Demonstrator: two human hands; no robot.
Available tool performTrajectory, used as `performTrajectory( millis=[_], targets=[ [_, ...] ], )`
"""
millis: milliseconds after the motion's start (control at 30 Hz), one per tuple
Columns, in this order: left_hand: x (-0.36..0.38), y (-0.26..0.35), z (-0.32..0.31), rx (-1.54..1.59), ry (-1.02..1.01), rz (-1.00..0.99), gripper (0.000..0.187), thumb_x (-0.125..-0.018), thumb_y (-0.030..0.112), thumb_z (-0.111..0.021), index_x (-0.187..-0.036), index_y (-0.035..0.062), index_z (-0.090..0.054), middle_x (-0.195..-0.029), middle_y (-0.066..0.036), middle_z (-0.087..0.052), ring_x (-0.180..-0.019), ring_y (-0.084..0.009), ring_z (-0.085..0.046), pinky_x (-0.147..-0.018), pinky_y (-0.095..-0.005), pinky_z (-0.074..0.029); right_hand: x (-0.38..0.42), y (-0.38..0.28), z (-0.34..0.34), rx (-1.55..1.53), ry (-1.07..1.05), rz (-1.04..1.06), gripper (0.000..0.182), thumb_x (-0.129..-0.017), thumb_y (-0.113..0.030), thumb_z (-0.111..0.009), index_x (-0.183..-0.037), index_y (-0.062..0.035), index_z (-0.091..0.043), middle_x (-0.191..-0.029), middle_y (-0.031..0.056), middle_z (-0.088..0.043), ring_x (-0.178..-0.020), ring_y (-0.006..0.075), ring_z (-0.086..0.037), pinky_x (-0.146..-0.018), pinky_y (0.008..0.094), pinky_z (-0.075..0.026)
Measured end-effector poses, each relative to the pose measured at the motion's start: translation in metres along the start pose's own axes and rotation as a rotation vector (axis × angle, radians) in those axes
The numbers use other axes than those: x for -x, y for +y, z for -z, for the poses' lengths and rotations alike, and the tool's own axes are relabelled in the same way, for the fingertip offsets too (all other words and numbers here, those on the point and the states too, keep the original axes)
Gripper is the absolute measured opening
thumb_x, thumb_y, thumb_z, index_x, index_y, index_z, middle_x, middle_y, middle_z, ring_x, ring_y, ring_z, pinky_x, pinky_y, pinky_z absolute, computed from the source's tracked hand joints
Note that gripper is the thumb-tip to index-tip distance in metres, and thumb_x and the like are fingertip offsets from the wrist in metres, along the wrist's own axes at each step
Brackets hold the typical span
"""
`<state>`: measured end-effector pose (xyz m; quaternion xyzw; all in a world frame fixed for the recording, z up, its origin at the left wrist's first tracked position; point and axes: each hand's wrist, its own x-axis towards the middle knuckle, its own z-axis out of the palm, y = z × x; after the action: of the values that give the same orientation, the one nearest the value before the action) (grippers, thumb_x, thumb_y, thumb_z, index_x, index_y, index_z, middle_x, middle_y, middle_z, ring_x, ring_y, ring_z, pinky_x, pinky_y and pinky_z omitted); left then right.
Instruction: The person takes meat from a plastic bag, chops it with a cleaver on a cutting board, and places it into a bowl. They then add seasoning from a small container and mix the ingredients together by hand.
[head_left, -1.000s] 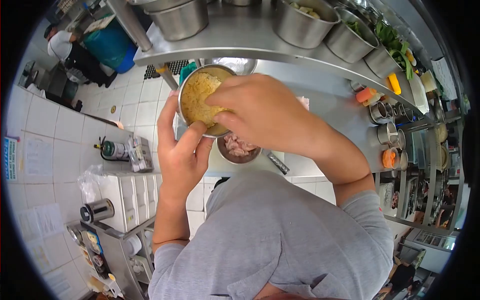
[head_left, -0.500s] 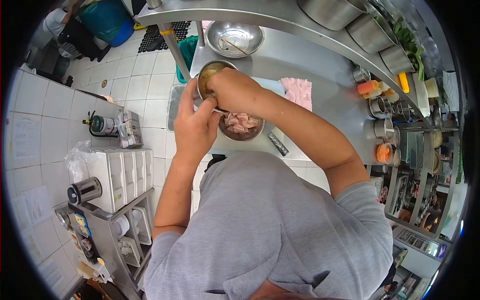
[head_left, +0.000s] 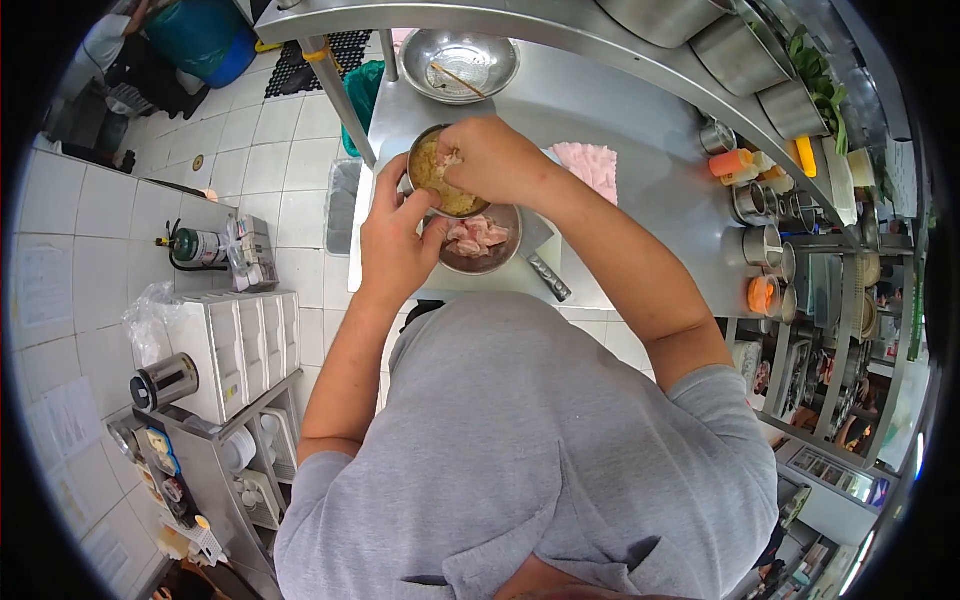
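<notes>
My left hand (head_left: 394,243) grips a small metal bowl (head_left: 484,209) by its near left side, fingers outside and thumb along the near edge. Yellowish minced food (head_left: 431,184) fills much of this bowl. Curled over its far right rim, my right hand (head_left: 502,163) has a pale clump of food at its bent fingertips. Close below, partly covered by the held bowl, a second metal bowl (head_left: 515,243) contains pieces of pale pink raw meat (head_left: 476,236). Beside that bowl lies a knife, its dark handle (head_left: 548,277) pointing toward me.
A large metal bowl (head_left: 411,76) with a thin stick across it stands at the table's far left. A pink cloth (head_left: 588,170) lies on the steel table (head_left: 655,200). Overhead runs a metal shelf (head_left: 540,22) with pots. Sauce bottles (head_left: 731,163) stand at right.
My right hand has drawn back from deep inside the held bowl toward its far right rim. The bowl has shifted slightly right and nearer, and more of its yellowish contents shows.
</notes>
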<state>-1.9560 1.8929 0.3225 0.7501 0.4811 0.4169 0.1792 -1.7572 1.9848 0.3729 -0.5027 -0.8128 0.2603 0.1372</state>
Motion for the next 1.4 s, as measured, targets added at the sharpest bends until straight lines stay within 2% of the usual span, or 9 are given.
performTrajectory(
  millis=[200, 400, 467, 667, 700, 800, 867, 967, 1400],
  targets=[
    [0.005, -0.007, -0.009, 0.021, 0.023, -0.011, 0.031, -0.081, 0.001, -0.087, -0.108, 0.0061, -0.073, -0.156, -0.022, -0.058, -0.123, -0.0434, -0.072, -0.096, -0.0481, -0.063, 0.001, 0.005, 0.006, -0.043, -0.065, -0.097, 0.033, -0.088, -0.016, -0.077, -0.115, 0.0018, -0.082, -0.1, 0.0244, -0.08, -0.091, 0.0381, -0.079, -0.085, 0.0463, -0.063],
    [0.007, -0.005, -0.007, 0.003, -0.023, 0.032, 0.032, -0.081, 0.002, -0.088, -0.108, 0.0062, -0.073, -0.157, -0.021, -0.057, -0.121, -0.0428, -0.073, -0.094, -0.0469, -0.064, 0.0, 0.022, -0.008, 0.016, 0.085, 0.135, 0.03, -0.09, -0.013, -0.076, -0.114, 0.004, -0.082, -0.093, 0.0217, -0.08, -0.076, 0.029, -0.08, -0.075, 0.0411, -0.064],
    [0.007, -0.005, -0.006, 0.028, -0.007, 0.009, 0.031, -0.081, 0.002, -0.088, -0.108, 0.0055, -0.072, -0.157, -0.021, -0.057, -0.125, -0.0436, -0.072, -0.097, -0.0467, -0.065, 0.0, 0.017, -0.002, -0.228, -0.082, -0.062, 0.028, -0.092, -0.01, -0.076, -0.112, 0.0078, -0.08, -0.086, 0.0185, -0.079, -0.072, 0.0229, -0.079, -0.067, 0.0367, -0.064],
    [0.011, -0.022, -0.001, -0.045, 0.005, 0.024, 0.031, -0.083, 0.008, -0.092, -0.107, 0.0047, -0.072, -0.155, -0.023, -0.057, -0.131, -0.0444, -0.069, -0.1, -0.0472, -0.065, 0.015, 0.018, 0.017, -0.566, -0.14, -0.181, 0.026, -0.094, -0.01, -0.077, -0.112, 0.0086, -0.08, -0.082, 0.0128, -0.076, -0.07, 0.0157, -0.075, -0.063, 0.0311, -0.062],
    [0.014, -0.023, 0.0, 0.044, 0.008, 0.126, 0.032, -0.082, 0.004, -0.093, -0.106, 0.0041, -0.072, -0.155, -0.024, -0.058, -0.142, -0.0465, -0.061, -0.114, -0.0506, -0.053, 0.019, 0.021, 0.018, -0.566, -0.142, -0.179, 0.026, -0.094, -0.01, -0.077, -0.112, 0.0086, -0.08, -0.082, 0.0128, -0.076, -0.07, 0.0157, -0.075, -0.063, 0.0311, -0.062],
    [0.016, -0.04, 0.007, -0.019, 0.068, 0.123, 0.033, -0.082, 0.004, -0.093, -0.107, 0.0047, -0.071, -0.154, -0.024, -0.058, -0.142, -0.046, -0.06, -0.114, -0.0507, -0.054, 0.033, 0.032, 0.005, -0.507, -0.139, -0.229, 0.026, -0.095, -0.011, -0.076, -0.113, 0.0068, -0.081, -0.084, 0.0137, -0.078, -0.07, 0.016, -0.074, -0.065, 0.0327, -0.062],
    [0.013, -0.042, 0.015, -0.034, 0.085, 0.112, 0.035, -0.081, 0.002, -0.093, -0.107, 0.005, -0.07, -0.152, -0.024, -0.058, -0.141, -0.0451, -0.06, -0.114, -0.0508, -0.053, 0.041, 0.044, -0.016, -0.282, -0.121, -0.12, 0.028, -0.094, -0.016, -0.071, -0.113, 0.0004, -0.083, -0.098, 0.0229, -0.081, -0.089, 0.0362, -0.081, -0.086, 0.0446, -0.064],
    [0.007, -0.04, 0.026, -0.005, 0.178, 0.091, 0.035, -0.08, 0.001, -0.093, -0.105, 0.0056, -0.071, -0.15, -0.021, -0.06, -0.139, -0.0421, -0.06, -0.116, -0.0496, -0.049, 0.043, 0.063, -0.06, -0.128, -0.131, -0.119, 0.027, -0.096, -0.017, -0.069, -0.113, -0.004, -0.084, -0.108, 0.023, -0.081, -0.102, 0.0429, -0.078, -0.095, 0.0493, -0.061],
    [0.005, -0.028, 0.049, -0.026, 0.244, 0.071, 0.033, -0.081, 0.003, -0.093, -0.105, 0.0062, -0.072, -0.152, -0.021, -0.056, -0.14, -0.042, -0.06, -0.117, -0.0511, -0.05, 0.051, 0.069, -0.073, -0.111, -0.063, -0.137, 0.021, -0.092, -0.014, -0.072, -0.106, -0.0045, -0.084, -0.108, 0.0242, -0.08, -0.101, 0.0443, -0.077, -0.095, 0.0514, -0.061]
  ],
)
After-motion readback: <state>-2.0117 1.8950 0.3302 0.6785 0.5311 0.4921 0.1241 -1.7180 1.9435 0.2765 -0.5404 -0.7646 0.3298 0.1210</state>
